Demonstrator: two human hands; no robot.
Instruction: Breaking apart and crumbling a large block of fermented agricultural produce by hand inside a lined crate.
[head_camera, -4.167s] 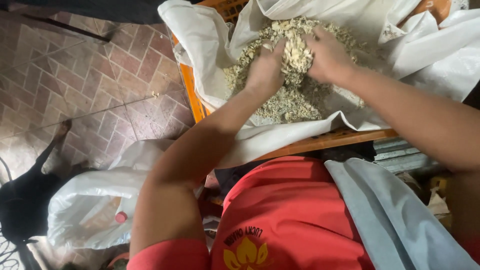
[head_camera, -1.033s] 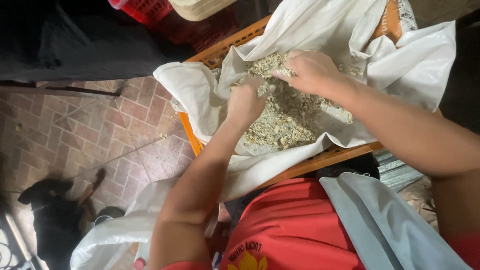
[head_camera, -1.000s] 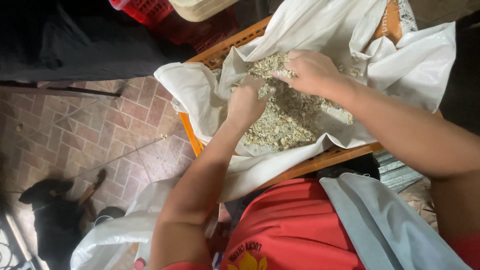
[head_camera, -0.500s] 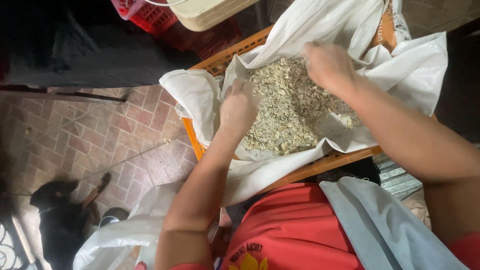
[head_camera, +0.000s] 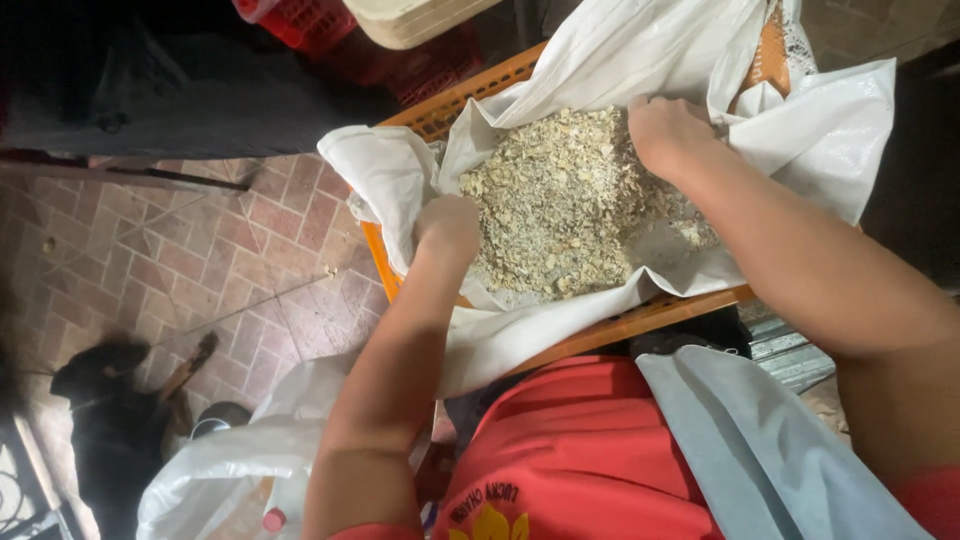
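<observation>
Two bare hands work in a pile of pale, flaky bits (head_camera: 565, 205) heaped on a white plastic sheet (head_camera: 820, 120) that lines an orange crate (head_camera: 620, 325). Nearest the camera is the person's red shirt (head_camera: 570, 470), with a grey cloth (head_camera: 770, 450) draped over the right side of it. To the near left a white bag (head_camera: 215, 470) sits on the brick floor (head_camera: 200, 260), and a black dog (head_camera: 105, 420) lies beside it.

Farther out, the left hand (head_camera: 448, 225) rests at the left edge of the pile, fingers curled down where the flakes meet the sheet; whether it grips the sheet or a pinch of flakes I cannot tell. The right hand (head_camera: 668, 130) sits at the far right of the pile, curled with knuckles up, fingers seemingly pressed into the flakes by a fold of the sheet. The sheet is pulled up over the crate's walls, which seems meant to keep the loose bits from slipping through. Beyond the crate stand a red basket (head_camera: 300, 18) and a cream tub (head_camera: 415, 15).
</observation>
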